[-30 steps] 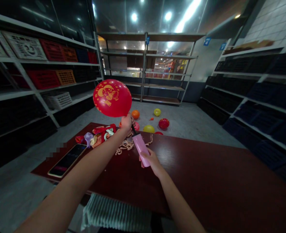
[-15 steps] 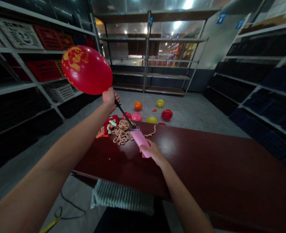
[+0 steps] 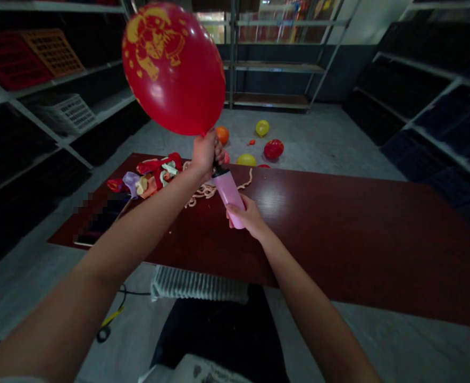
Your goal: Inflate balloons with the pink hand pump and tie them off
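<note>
A large inflated red balloon [image 3: 175, 74] with yellow printed figures rises above my left hand [image 3: 208, 154]. The fingers of that hand are closed around its neck and the black upper end of a hand balloon pump. My right hand [image 3: 245, 215] wraps the lower part of the pump's pink barrel [image 3: 229, 191], which tilts up to the left above the dark red table [image 3: 338, 229]. Little of the black rod shows between barrel and left hand. Behind my hands lies a heap of tan long balloons [image 3: 203, 191], partly hidden, with limp colored balloons [image 3: 159, 173] to its left.
A dark flat item [image 3: 105, 215], partly blurred out, lies at the table's left end. On the floor beyond are yellow [image 3: 262, 127], orange [image 3: 222, 135] and red balloons [image 3: 274, 149]. Shelves [image 3: 278, 67] stand behind and at both sides. A ribbed pale green cloth [image 3: 199, 284] hangs at the near edge.
My left hand has come down toward the right hand, and the pump's long exposed rod has slid into the barrel. The balloon now stands more upright. The view has tilted downward.
</note>
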Available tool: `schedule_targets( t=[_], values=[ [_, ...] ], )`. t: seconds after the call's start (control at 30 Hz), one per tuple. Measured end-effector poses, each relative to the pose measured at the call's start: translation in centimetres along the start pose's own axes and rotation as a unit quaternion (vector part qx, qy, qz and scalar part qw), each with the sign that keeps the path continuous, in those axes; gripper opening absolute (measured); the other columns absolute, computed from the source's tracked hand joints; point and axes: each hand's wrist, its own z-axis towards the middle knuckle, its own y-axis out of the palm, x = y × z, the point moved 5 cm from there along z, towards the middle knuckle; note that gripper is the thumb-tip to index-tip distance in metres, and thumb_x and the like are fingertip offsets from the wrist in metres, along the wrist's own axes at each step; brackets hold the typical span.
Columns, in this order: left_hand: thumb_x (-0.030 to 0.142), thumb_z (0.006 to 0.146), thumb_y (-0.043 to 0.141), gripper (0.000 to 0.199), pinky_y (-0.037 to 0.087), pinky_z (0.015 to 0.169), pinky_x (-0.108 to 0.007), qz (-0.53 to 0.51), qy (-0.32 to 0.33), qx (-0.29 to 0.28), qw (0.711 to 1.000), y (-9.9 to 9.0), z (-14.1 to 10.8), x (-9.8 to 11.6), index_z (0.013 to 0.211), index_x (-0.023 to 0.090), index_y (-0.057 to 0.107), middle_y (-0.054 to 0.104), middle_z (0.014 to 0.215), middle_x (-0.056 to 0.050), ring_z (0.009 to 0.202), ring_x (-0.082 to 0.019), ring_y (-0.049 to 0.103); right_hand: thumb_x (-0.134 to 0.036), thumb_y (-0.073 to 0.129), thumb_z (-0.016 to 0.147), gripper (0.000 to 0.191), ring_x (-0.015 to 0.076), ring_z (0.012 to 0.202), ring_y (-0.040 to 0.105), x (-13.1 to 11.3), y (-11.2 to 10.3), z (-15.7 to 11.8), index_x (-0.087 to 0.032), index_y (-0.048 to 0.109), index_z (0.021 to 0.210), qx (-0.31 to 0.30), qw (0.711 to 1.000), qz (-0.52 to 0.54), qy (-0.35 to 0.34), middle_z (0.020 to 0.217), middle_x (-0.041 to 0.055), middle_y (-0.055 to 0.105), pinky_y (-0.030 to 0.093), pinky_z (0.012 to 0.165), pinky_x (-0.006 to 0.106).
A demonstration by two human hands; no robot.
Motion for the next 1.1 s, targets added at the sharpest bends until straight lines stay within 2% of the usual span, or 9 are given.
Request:
schedule_targets(
  t=[0.13,0.27,0.47,0.63,0.77,0.87,1.0,1.1],
  values=[
    [0.024,0.107,0.043,0.042,0.016,0.031,-0.021,-0.031,0.007,0.014,0.999,-0.6,-0.7,-1.3,0.067,0.021,0.032,0.020,0.047,0.006,0.029,-0.008,0.022,-0.056,0.082,0.072,0.052,0.0126,0.043,0.059,-0.1,0.0,0.0,-0.021,0.057,0.100,-0.016,1.000,-0.002,0.002,0.064,-0.0043,0.065,0.048,0.038,0.025],
    [0.026,0.108,0.043,0.042,0.015,0.034,-0.022,-0.049,0.011,0.048,0.998,-1.9,-0.4,-0.9,0.068,0.021,0.032,0.021,0.047,0.006,0.031,-0.008,0.023,-0.055,0.083,0.071,0.051,0.0125,0.044,0.060,-0.1,-0.2,0.1,-0.020,0.060,0.100,-0.009,1.000,-0.020,0.005,0.065,-0.0032,0.066,0.048,0.039,0.025],
    [0.012,0.105,0.037,0.041,0.016,0.039,-0.024,-0.055,0.021,0.135,0.989,-4.9,-0.3,0.3,0.066,0.020,0.029,0.022,0.047,0.006,0.035,-0.008,0.022,-0.054,0.082,0.072,0.050,0.0106,0.047,0.059,0.0,-0.1,0.2,-0.019,0.064,0.102,-0.020,0.998,-0.060,0.009,0.068,-0.0023,0.067,0.047,0.042,0.024],
    [0.013,0.105,0.037,0.042,0.017,0.042,-0.026,-0.074,0.042,0.141,0.986,-6.2,0.3,2.9,0.065,0.020,0.031,0.024,0.047,0.005,0.038,-0.010,0.023,-0.054,0.082,0.071,0.053,0.0107,0.048,0.059,-0.1,-0.1,0.0,-0.018,0.065,0.106,-0.022,0.997,-0.076,0.003,0.071,-0.0013,0.067,0.047,0.044,0.024],
    [0.016,0.105,0.042,0.042,0.016,0.039,-0.027,-0.102,0.045,0.154,0.982,-7.0,0.9,5.7,0.064,0.020,0.032,0.027,0.045,0.004,0.037,-0.011,0.024,-0.053,0.081,0.073,0.052,0.0104,0.050,0.060,-0.2,-0.1,-0.3,-0.017,0.065,0.107,-0.028,0.996,-0.090,-0.005,0.072,-0.0009,0.067,0.047,0.046,0.024],
    [0.016,0.107,0.039,0.043,0.015,0.039,-0.025,-0.136,0.052,0.148,0.978,-7.5,1.1,8.0,0.065,0.020,0.032,0.027,0.044,0.005,0.037,-0.011,0.023,-0.052,0.081,0.073,0.056,0.0104,0.051,0.059,-0.1,-0.1,-0.3,-0.018,0.066,0.114,-0.026,0.995,-0.097,-0.007,0.074,-0.0008,0.068,0.047,0.046,0.024],
    [0.014,0.110,0.037,0.044,0.018,0.039,-0.021,-0.159,0.071,0.136,0.975,-7.7,1.3,11.2,0.066,0.019,0.033,0.028,0.046,0.004,0.039,-0.010,0.023,-0.052,0.082,0.072,0.058,0.0104,0.054,0.060,0.1,0.1,-0.2,-0.018,0.068,0.117,-0.023,0.996,-0.090,-0.007,0.076,0.0002,0.069,0.048,0.048,0.024],
    [0.015,0.111,0.037,0.045,0.021,0.039,-0.021,-0.114,0.097,0.141,0.979,-7.0,0.9,13.2,0.066,0.018,0.034,0.028,0.049,0.004,0.040,-0.010,0.024,-0.052,0.082,0.072,0.061,0.0107,0.059,0.061,0.0,0.4,0.0,-0.019,0.067,0.121,-0.026,0.997,-0.069,-0.026,0.080,0.0010,0.071,0.050,0.051,0.023]
  ],
)
